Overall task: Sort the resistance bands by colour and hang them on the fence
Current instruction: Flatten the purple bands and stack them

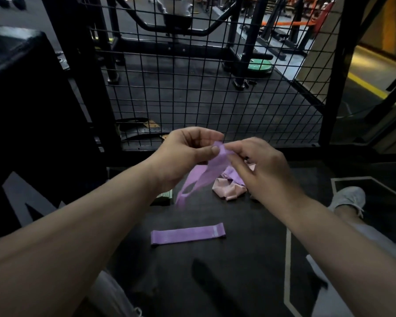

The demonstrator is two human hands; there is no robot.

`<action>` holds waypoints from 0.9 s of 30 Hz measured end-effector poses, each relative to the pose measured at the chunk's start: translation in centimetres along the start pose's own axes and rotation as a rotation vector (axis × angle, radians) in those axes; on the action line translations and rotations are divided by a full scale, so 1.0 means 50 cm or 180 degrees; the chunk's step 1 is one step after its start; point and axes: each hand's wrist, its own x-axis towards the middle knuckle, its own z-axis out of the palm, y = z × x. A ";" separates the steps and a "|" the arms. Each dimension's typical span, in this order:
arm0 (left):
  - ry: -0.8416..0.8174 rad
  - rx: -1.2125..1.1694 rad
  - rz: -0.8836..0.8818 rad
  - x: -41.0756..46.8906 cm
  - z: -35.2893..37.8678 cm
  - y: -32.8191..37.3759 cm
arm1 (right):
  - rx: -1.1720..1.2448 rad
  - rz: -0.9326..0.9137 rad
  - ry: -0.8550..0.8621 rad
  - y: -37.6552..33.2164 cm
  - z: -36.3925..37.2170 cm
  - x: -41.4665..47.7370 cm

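A: Which band's being handled, and where is it?
B: It's the lilac band, held up in the air btw both hands, in front of the wire fence but not touching it. The L hand pinches its top end, thumb against curled fingers. The R hand has its fingertips curled onto the same top edge, just beside the L thumb.
A: Which way does it run?
B: Long axis is diagonal. Top end sits up-right at the hands and the rest drops down-left, twisted, w/ the loop open at the bottom end, over the dark floor mat.
A: Other bands?
B: There's a flat purple band on the mat, nearer the person. Its long axis is approx left-right, right end a touch higher in view, w/ a pale stripe near that end. Crumpled pink bands lie in a heap below the R hand, and a purple strip crosses the heap, partly hidden by the fingers. A bit of a green band shows under the L wrist, most of it hidden.
A: What's around them?
B: A big black box at left, and a dark belt on the floor behind the mesh. A green weight plate sits further back, and a pale shoe is at right on the mat
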 end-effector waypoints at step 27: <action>-0.0684 0.0736 -0.0319 0.006 -0.015 -0.031 | 0.0349 0.1108 -0.0362 -0.038 -0.058 0.076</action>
